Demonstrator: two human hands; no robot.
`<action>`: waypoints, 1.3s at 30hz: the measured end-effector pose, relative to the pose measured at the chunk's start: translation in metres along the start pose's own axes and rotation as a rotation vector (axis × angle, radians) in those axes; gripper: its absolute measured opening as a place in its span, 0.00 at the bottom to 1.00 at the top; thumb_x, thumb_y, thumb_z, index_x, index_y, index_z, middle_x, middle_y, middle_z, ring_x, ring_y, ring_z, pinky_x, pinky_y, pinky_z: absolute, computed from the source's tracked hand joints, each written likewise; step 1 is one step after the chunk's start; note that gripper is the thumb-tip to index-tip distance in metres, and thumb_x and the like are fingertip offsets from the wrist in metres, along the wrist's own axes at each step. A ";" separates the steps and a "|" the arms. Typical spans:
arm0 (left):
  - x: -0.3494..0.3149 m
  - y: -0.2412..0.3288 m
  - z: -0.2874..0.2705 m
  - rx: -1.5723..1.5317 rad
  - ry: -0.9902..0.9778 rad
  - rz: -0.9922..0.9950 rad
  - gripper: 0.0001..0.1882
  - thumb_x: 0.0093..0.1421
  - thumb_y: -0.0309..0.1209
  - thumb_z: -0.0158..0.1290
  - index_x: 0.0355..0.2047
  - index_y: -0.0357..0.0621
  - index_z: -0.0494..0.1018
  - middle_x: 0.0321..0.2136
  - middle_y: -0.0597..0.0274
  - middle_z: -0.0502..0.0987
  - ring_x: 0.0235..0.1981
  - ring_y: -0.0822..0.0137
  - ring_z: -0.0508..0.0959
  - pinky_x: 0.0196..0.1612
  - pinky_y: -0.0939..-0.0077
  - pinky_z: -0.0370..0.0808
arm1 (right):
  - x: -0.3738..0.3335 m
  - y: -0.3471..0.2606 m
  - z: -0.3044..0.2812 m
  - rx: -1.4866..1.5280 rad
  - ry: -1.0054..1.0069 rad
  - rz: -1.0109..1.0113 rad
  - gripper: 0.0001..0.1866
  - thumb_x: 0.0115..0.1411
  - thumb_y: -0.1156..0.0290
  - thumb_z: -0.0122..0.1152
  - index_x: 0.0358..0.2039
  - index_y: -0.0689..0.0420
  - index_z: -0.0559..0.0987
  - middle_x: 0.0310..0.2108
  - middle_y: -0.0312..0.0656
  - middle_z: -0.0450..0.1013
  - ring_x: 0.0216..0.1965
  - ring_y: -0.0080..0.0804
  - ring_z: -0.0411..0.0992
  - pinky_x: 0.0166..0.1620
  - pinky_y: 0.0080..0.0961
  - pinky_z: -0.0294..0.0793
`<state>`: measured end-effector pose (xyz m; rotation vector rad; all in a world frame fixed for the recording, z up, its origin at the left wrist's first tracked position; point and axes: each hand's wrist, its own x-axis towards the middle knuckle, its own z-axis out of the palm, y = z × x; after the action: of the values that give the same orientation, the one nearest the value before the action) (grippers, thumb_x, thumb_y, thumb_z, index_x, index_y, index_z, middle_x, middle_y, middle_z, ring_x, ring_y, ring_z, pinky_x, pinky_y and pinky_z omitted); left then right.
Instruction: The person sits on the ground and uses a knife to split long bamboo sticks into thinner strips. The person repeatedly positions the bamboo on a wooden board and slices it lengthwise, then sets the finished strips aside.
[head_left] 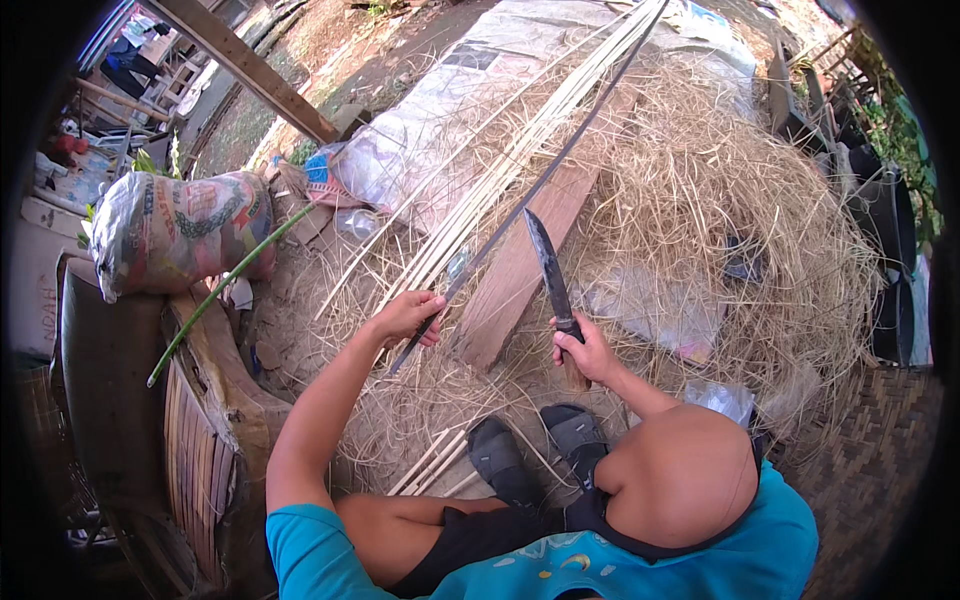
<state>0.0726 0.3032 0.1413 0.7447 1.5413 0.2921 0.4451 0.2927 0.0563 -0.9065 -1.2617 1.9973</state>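
My left hand [408,318] is closed around the lower part of a long, narrow dark strip [510,220]. The strip slants up and away to the far right, and a short end sticks out below my fingers. My right hand [588,350] grips a knife [550,270] by its handle, its dark blade pointing up and away from me. The blade stands apart from the strip, to its right. Beneath the two lies a brown wooden plank [500,310]. A bundle of long pale split strips [470,220], which look like bamboo, runs alongside the dark strip on its left.
Thin curly shavings [730,170] heap up on the right, over pale sheeting [410,125]. A stuffed sack [190,230] and a green stalk [235,272] lie left. Short pale sticks [435,462] rest beside my sandals [505,462]. Woven matting [860,470] covers the lower right.
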 end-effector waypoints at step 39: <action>0.337 0.033 0.050 0.363 0.629 0.520 0.15 0.68 0.32 0.46 0.52 0.40 0.70 0.42 0.41 0.81 0.48 0.42 0.80 0.52 0.51 0.76 | 0.126 0.126 0.144 -0.725 -0.723 -0.294 0.20 0.72 0.62 0.51 0.58 0.61 0.69 0.30 0.43 0.77 0.25 0.24 0.74 0.28 0.25 0.77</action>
<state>0.1461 0.5208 -0.1128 1.4430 1.9980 0.6920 0.2397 0.2704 -0.0433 -0.2155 -2.4529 1.6715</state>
